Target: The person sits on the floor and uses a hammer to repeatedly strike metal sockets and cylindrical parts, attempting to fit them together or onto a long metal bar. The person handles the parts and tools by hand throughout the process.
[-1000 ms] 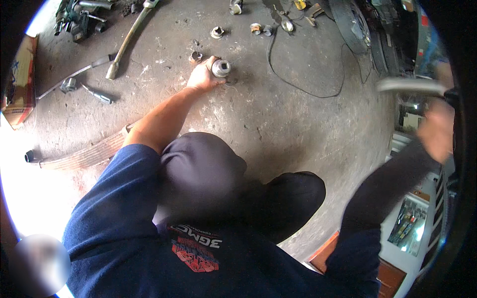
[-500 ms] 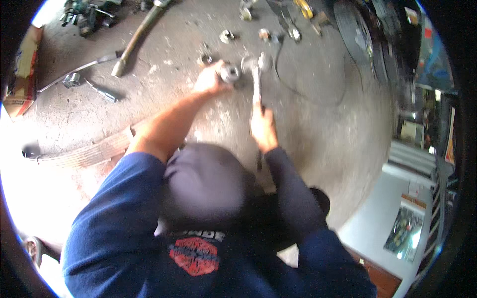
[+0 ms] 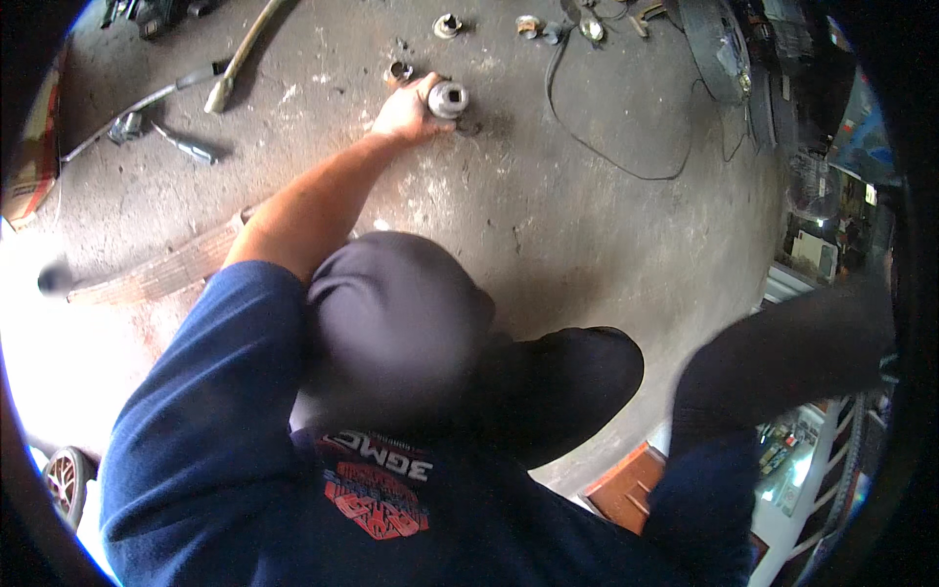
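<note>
My left hand [image 3: 409, 110] reaches far out over the concrete floor and is closed around a short metal cylinder [image 3: 449, 99] that rests on the ground. A small metal ring [image 3: 399, 70] lies just beyond my fingers. My right arm, in a dark sleeve [image 3: 782, 342], is lifted out to the right and blurred. Its hand is lost in the dark rim of the picture, and no hammer shows. My hooded head and blue top fill the lower middle.
A pale hose [image 3: 240, 54], a long wrench [image 3: 147, 98] and a dark hand tool [image 3: 186, 147] lie at the far left. A black cable [image 3: 626, 166] loops to the right of the cylinder. Small metal parts [image 3: 447, 24] and a tyre [image 3: 714, 49] sit beyond; a leaf spring [image 3: 166, 269] lies left.
Half a second ago my right hand held a hammer down at the cylinder. My right arm has since swung up and out to the right. My left hand has stayed on the cylinder.
</note>
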Demonstrator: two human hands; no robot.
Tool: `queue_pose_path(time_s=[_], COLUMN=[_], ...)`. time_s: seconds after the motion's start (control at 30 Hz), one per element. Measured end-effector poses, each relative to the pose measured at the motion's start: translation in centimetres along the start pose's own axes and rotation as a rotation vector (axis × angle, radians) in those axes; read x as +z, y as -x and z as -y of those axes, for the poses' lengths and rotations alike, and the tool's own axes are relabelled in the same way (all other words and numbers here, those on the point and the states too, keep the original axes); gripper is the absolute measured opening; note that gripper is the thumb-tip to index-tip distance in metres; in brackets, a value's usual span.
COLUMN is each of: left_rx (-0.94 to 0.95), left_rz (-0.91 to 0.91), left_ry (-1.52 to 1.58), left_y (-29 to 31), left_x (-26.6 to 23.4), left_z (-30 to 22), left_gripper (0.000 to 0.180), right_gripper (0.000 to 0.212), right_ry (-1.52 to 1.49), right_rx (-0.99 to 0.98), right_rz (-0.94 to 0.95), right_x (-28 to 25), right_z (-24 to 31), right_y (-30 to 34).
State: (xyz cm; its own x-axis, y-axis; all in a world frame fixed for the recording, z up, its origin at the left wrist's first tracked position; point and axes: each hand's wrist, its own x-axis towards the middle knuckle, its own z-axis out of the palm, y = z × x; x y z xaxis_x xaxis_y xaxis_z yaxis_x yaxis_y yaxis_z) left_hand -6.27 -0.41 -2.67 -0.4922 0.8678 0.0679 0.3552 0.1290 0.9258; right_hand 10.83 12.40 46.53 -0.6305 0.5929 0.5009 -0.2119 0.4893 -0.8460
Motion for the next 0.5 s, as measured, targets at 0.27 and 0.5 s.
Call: queue_pose_path(time_s=[0.27,0.5], left_rx=[0.009,-0.138], left_rz=[0.016,0.081], left_ry=[-0.054,-0.089], left_y=[1.0,0.6], left_x=[0.5,0.2], left_z=[-0.5,-0.8], left_gripper=[0.079,0.081], right_gripper=[0.073,0.055], right_ry=[0.693,0.360], right_rx=[1.005,0.243], right_rz=[0.123,-0.286], right_x=[9.3,0.4], right_z=[-22.1,-2.5], right_y=[25.5,2.7])
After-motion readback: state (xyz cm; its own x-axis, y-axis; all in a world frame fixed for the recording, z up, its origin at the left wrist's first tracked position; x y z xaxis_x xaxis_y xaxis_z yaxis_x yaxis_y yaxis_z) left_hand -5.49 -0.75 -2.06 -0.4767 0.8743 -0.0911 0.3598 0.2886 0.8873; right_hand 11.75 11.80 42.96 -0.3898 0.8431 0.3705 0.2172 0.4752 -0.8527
